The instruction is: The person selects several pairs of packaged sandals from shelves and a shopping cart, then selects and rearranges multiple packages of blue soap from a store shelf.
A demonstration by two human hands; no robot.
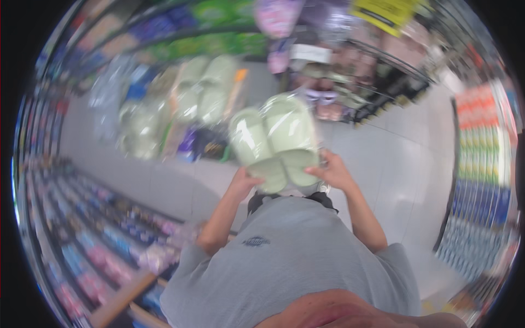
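Observation:
In front of my body I hold a pair of pale green slide slippers (274,143) wrapped in clear, shiny plastic. My left hand (245,183) grips the near left end of the pair, thumb on top. At the right edge, my right hand (331,170) has hold of the heel part, its fingers partly hidden behind the wrapping. The toe ends point away from me. Just beyond to the left lies another wrapped pale green pair (207,90), with a further wrapped pair (141,129) beside it.
Shelves of packaged goods (94,246) run along the left. A hanging slipper rack (369,61) stands at the far right, with a yellow sign (385,14) above. Stacked colourful packs (478,151) line the right side. Grey tiled floor (393,164) lies between. The picture is blurred.

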